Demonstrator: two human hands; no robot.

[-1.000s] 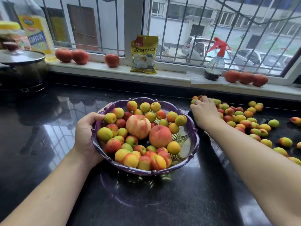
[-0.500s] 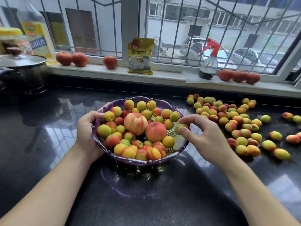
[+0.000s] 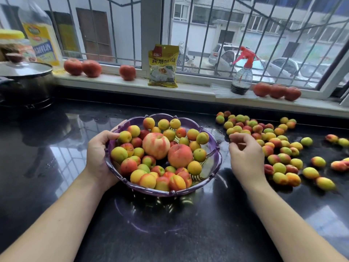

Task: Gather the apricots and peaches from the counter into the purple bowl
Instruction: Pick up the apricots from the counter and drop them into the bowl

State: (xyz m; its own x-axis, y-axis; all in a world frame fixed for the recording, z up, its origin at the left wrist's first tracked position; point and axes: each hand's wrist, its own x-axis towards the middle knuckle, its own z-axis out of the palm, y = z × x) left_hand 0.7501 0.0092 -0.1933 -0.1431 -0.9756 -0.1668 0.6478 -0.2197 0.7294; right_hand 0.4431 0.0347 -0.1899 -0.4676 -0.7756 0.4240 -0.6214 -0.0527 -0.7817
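Observation:
The purple bowl [image 3: 211, 148] sits on the black counter, heaped with several apricots and two large peaches [image 3: 156, 145]. My left hand [image 3: 100, 156] grips the bowl's left rim, thumb over the edge and fingers beneath. My right hand [image 3: 245, 156] hovers just right of the bowl with its fingers loosely curled, and I see nothing in it. A pile of loose apricots [image 3: 273, 140] lies on the counter right beside and beyond that hand.
A dark pot with a lid [image 3: 24, 78] stands at the far left. On the windowsill are tomatoes [image 3: 83, 68], a yellow packet [image 3: 163, 66], a red-topped spray bottle [image 3: 241, 76] and an oil bottle [image 3: 41, 35]. Scattered apricots [image 3: 338, 140] reach the right edge.
My right hand picked an apricot from the pile, brought it over the bowl's right side, let it go there, and has now moved back right. My left hand kept hold of the rim.

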